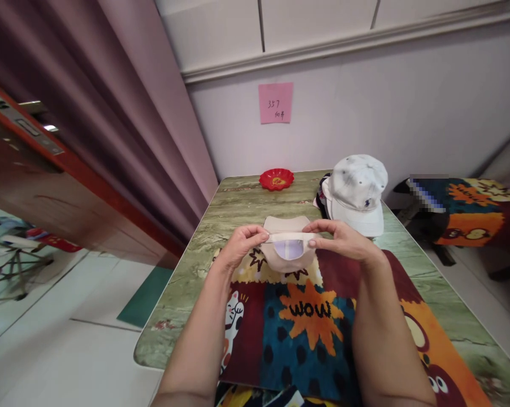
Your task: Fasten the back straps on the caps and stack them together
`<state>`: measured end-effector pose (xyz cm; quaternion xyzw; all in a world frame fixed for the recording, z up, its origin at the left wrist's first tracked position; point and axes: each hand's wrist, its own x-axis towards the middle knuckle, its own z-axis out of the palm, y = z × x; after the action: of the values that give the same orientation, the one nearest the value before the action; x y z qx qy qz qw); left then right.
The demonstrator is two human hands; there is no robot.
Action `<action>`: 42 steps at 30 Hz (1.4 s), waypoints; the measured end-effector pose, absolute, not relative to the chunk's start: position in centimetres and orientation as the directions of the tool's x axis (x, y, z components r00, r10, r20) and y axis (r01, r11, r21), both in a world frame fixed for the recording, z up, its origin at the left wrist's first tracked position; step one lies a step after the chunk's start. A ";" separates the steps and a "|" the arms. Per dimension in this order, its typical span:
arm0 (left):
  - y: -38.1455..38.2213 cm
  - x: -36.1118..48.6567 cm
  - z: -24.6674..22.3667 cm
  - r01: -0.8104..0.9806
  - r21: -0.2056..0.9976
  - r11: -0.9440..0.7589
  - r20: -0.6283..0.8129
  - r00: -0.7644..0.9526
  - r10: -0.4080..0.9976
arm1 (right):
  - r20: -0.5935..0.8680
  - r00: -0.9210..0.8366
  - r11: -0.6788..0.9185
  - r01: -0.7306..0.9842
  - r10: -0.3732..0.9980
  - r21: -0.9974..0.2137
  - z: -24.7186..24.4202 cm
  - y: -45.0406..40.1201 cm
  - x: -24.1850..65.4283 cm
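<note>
A beige baseball cap (291, 263) is held up over the colourful patterned mat (310, 339), its back opening and strap facing me and its brim pointing away. My left hand (247, 242) pinches the cap's edge at the left end of the strap. On the other side my right hand (344, 238) grips the edge between thumb and fingers. Beyond my right hand, a white cap (359, 189) with a small dark emblem rests on top of other darker and pale headwear, mostly hidden beneath it.
A red scalloped dish (276, 179) sits at the back of the wood-patterned table (238, 198). On the wall hangs a pink note (276, 103) with handwriting. A curtain (153, 113) and a brown door (68, 186) stand to the left. At the right is a chair with similar patterned cloth (471, 209).
</note>
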<state>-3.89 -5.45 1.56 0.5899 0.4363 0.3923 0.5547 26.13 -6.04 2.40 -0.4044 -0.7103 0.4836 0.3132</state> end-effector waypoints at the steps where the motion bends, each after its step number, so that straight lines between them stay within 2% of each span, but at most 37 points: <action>1: -5.4 -4.0 1.5 0.075 0.997 -0.011 -0.012 0.297 0.955 | 0.064 -0.459 0.207 0.270 0.886 -0.940 2.1 -5.9 26.5; 4: -5.1 -4.3 1.0 0.028 0.999 -0.036 0.027 0.261 0.965 | 0.097 -0.341 0.217 0.334 0.935 -0.917 0.5 -5.1 27.4; 7: -4.3 -4.9 0.0 0.056 0.994 -0.092 0.081 0.180 0.980 | 0.077 -0.238 0.194 0.521 0.968 -0.831 -1.4 -4.1 27.8; 10: -2.9 -6.0 -1.5 0.333 0.933 -0.139 0.104 0.121 0.987 | 0.041 -0.209 0.172 0.659 0.977 -0.732 -3.0 -3.4 27.7; 13: -1.4 -7.3 -3.1 0.635 0.752 -0.178 0.125 0.127 0.984 | 0.051 -0.178 0.162 0.687 0.983 -0.708 -4.1 -2.9 27.6; 15: -0.7 -7.8 -3.9 0.723 0.663 -0.193 0.129 0.143 0.981 | 0.067 -0.147 0.152 0.702 0.987 -0.696 -4.6 -2.7 27.6; 20: -0.2 -6.6 -4.4 0.678 0.641 -0.359 0.197 0.307 0.931 | 0.053 -0.152 0.148 0.735 0.987 -0.661 -5.2 -2.4 27.3; 25: -0.3 -4.8 -3.5 0.616 0.631 -0.472 0.255 0.410 0.876 | 0.071 -0.188 0.178 0.652 0.980 -0.737 -5.6 -2.3 27.3; 28: -0.3 -5.1 -2.7 0.554 0.675 -0.486 0.273 0.425 0.863 | 0.135 -0.228 0.243 0.559 0.964 -0.793 -5.7 -2.4 27.6; 31: -0.4 -6.0 -1.9 0.432 0.789 -0.437 0.274 0.390 0.879 | 0.192 -0.232 0.276 0.417 0.953 -0.866 -5.4 -2.6 27.6; 34: -0.8 -6.7 -1.4 0.216 0.924 -0.315 0.255 0.266 0.930 | 0.224 -0.205 0.270 0.236 0.953 -0.933 -4.5 -2.9 26.7; 36: -1.0 -6.6 -1.3 0.034 0.980 -0.198 0.187 0.198 0.962 | 0.234 -0.144 0.251 0.115 0.962 -0.961 -3.7 -3.1 25.4; 39: -1.6 -5.6 -1.3 -0.276 0.961 0.017 0.038 0.195 0.980 | 0.120 -0.010 0.117 -0.182 0.993 -0.976 -2.6 -3.3 22.7; 42: -2.3 -3.7 -1.6 -0.546 0.818 0.183 -0.071 0.220 0.973 | -0.046 -0.002 -0.042 -0.466 0.999 -0.884 -1.9 -3.4 20.5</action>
<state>-3.68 -2.29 -1.61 0.3411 0.3129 0.5405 0.7026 20.46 -3.35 -1.94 -0.3786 -0.3516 0.6144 0.5962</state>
